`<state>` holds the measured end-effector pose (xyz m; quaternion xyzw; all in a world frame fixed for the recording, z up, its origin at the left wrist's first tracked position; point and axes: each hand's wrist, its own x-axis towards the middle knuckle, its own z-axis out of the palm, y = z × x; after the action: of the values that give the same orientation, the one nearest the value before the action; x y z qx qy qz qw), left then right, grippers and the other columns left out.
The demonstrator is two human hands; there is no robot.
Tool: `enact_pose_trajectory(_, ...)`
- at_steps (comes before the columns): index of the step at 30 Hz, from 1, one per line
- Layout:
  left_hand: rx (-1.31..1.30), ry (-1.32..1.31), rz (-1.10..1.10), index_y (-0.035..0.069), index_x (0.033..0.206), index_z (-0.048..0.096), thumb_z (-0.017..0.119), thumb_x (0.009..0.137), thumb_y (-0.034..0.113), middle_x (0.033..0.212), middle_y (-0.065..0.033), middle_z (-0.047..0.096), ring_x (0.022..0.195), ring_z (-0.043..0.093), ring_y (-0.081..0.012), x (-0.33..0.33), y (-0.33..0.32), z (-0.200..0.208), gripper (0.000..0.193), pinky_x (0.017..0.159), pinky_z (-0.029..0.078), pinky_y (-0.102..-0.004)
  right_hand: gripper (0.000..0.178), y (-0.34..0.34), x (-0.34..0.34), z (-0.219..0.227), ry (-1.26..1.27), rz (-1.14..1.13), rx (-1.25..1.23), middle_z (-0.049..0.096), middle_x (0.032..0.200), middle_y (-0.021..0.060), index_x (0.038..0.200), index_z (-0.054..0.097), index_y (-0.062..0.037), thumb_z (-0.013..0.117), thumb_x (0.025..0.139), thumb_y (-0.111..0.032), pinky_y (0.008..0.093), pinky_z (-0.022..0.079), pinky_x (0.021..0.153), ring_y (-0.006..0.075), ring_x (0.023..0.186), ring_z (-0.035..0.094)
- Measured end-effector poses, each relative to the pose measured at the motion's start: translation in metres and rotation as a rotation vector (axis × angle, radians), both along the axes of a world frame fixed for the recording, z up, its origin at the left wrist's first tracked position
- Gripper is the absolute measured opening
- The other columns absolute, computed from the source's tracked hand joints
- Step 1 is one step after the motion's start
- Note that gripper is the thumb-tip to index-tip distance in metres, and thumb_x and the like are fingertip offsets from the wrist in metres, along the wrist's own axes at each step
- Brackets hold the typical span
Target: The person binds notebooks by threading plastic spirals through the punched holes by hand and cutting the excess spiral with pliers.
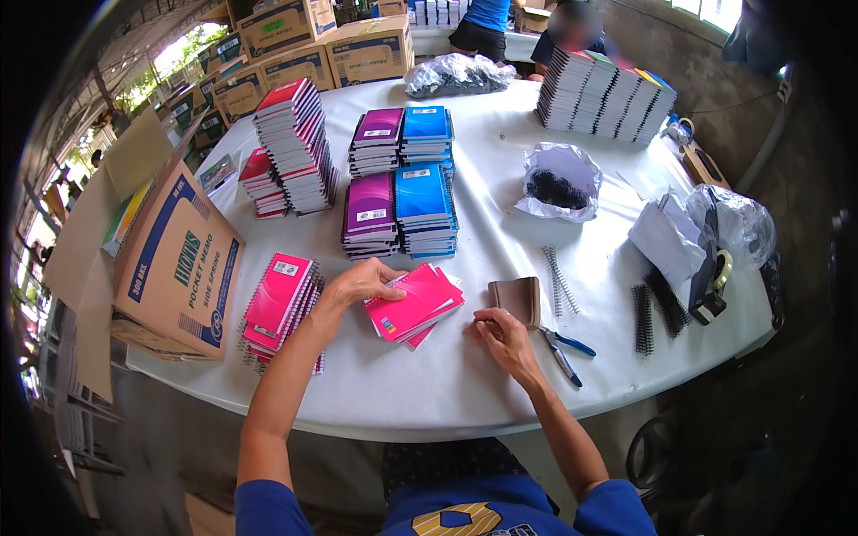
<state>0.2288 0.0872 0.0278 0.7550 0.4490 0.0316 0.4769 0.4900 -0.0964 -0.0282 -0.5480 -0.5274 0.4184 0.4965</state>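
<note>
My left hand (365, 280) grips a small pink notebook (411, 302) at its upper left edge, thumb on the cover. More pink covers fan out beneath it on the white table. To the right of them, my right hand (506, 339) hovers empty with its fingers bent and apart, close to a brown open-topped block or holder (516, 302). Pliers with blue-and-dark handles (565, 351) lie just right of that hand. Beyond the pliers are loose wire coils (560, 281). A stack of pink spiral notebooks (280, 299) sits left of my left forearm.
Purple (370, 210) and blue notebook stacks (426, 201) stand ahead, with a tall red-covered stack (297, 147) left of them. An open carton (179, 259) is at the left edge. Black coils (559, 189) fill a plastic-lined container; a tape roll (722, 270) lies right. People work behind.
</note>
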Motion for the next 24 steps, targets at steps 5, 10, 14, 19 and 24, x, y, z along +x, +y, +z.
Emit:
enact_pose_trajectory(5,0.133,-0.070,0.074,0.012,0.120,0.070,0.085,0.070,0.024,0.102,-0.0127,0.074,0.087,0.066,-0.0123,-0.002,-0.011,0.000,0.054,0.082,0.049,-0.0287,0.017,0.003,0.003,0.004,-0.064,0.042,0.060,0.060,0.101,0.0145,0.108,0.061,0.0060,0.060,0.094,-0.005,0.0312,0.057,0.079,0.0242,0.095,0.071)
enact_pose_trajectory(10,0.495,-0.008,0.060,0.018,0.124,0.067,0.081,0.073,0.019,0.111,-0.0090,0.073,0.104,0.067,-0.0213,0.001,-0.041,0.014,0.053,0.094,0.050,-0.0330,0.033,0.015,-0.012,0.041,-0.521,-0.112,0.310,0.061,0.106,0.0162,0.114,0.059,0.0027,0.071,0.088,-0.013,0.0368,0.054,0.080,0.0304,0.097,0.067)
enact_pose_trajectory(14,1.020,0.036,-0.144,0.029,0.125,0.066,0.073,0.082,0.024,0.118,0.0037,0.070,0.123,0.058,-0.0275,0.013,-0.079,0.027,0.044,0.101,0.050,-0.0422,0.053,0.040,-0.025,0.049,-0.343,-0.023,0.501,0.060,0.122,0.0125,0.125,0.056,-0.0044,0.080,0.081,-0.021,0.0364,0.052,0.081,0.0249,0.107,0.061)
enact_pose_trajectory(19,1.222,-0.035,-0.189,0.025,0.138,0.055,0.077,0.079,0.024,0.130,-0.0042,0.064,0.135,0.047,-0.0275,0.003,-0.135,0.027,0.063,0.109,0.042,-0.0431,0.028,0.010,-0.025,0.053,-0.060,0.218,0.014,0.070,0.094,0.0075,0.107,0.068,-0.0030,0.077,0.083,-0.016,0.0278,0.051,0.077,0.0147,0.086,0.064)
enact_pose_trajectory(24,0.457,-0.769,0.380,0.008,0.157,0.000,0.083,0.075,0.019,0.160,-0.0193,0.022,0.148,0.021,-0.0288,0.008,-0.203,-0.017,0.117,0.117,0.024,-0.0380,0.016,-0.053,-0.026,0.028,0.076,0.175,0.184,0.068,0.091,0.0061,0.101,0.065,-0.0026,0.067,0.086,0.000,0.0290,0.048,0.081,0.0153,0.088,0.063)
